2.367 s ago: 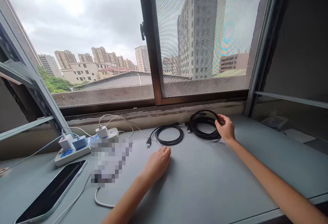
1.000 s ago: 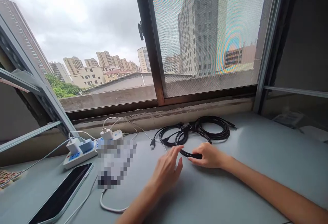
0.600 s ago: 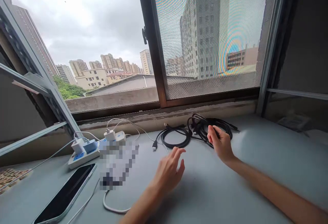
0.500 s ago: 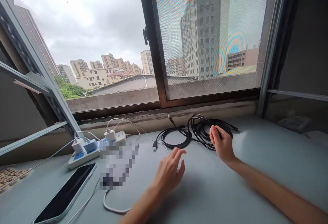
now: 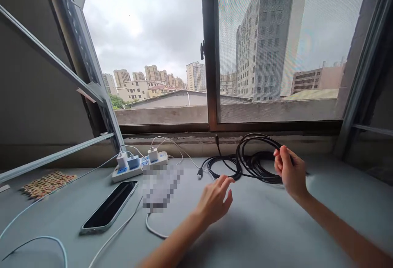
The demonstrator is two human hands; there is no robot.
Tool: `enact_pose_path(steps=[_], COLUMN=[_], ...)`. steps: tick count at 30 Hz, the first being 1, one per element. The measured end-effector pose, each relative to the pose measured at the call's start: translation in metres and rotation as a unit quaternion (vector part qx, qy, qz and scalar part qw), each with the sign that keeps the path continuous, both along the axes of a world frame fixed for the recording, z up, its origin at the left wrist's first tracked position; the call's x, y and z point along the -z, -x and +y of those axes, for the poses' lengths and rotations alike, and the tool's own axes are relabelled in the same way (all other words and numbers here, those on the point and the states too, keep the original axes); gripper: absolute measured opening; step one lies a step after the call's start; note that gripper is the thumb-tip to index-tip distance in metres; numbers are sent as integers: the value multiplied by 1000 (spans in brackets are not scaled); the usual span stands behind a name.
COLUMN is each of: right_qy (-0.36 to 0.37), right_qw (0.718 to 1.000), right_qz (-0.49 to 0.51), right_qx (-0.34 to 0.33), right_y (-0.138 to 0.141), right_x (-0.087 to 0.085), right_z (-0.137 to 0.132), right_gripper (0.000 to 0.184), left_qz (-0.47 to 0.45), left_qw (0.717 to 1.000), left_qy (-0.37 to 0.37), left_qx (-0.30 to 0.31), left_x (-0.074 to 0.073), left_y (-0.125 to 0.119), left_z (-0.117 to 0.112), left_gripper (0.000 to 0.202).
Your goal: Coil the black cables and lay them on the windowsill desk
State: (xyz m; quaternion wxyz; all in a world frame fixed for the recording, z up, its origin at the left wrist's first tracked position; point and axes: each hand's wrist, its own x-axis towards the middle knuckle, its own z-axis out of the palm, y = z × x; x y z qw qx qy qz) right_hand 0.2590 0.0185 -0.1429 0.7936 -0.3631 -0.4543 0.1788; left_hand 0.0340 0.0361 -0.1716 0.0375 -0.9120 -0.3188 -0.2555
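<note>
My right hand (image 5: 291, 170) is closed in a fist around loops of a black cable (image 5: 256, 136), lifting them a little off the table. Behind and below it lies a further coil of black cable (image 5: 264, 178). My left hand (image 5: 216, 199) hovers over the table with fingers bent and apart, holding nothing. Just beyond its fingertips rests a smaller black USB cable coil (image 5: 211, 165). The plug of this coil (image 5: 200, 173) points toward the left, and another connector end (image 5: 217, 139) sticks up against the wall.
On the left, a white power strip (image 5: 115, 176) carries several chargers. In front of it lies a phone (image 5: 109, 206), beside a blurred-out patch (image 5: 161, 188). White cables (image 5: 123, 225) cross the table. A patterned mat (image 5: 49, 183) lies far left. A window and metal frame (image 5: 107, 112) stand behind.
My right hand has risen slightly and drawn right, pulling the black loops up and wider. The left hand stays open near the small coil. The view has turned to the left.
</note>
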Motion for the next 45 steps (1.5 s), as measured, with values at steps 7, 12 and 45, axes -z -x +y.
enact_pose_path(steps=[7, 12, 45], right_qy=[-30, 14, 15], right_qw=[977, 942, 975], right_qz=[109, 58, -134], right_qx=[-178, -330, -176], right_y=[29, 66, 16], right_x=[-100, -129, -147], right_z=[5, 17, -15], right_gripper=[25, 40, 47], left_qz=[28, 35, -88], left_qw=[1000, 999, 995], left_qy=[-8, -8, -49], left_qx=[-1, 10, -29], left_x=[-2, -3, -41], left_y=[1, 1, 12], left_z=[-3, -2, 9], left_gripper=[25, 24, 22])
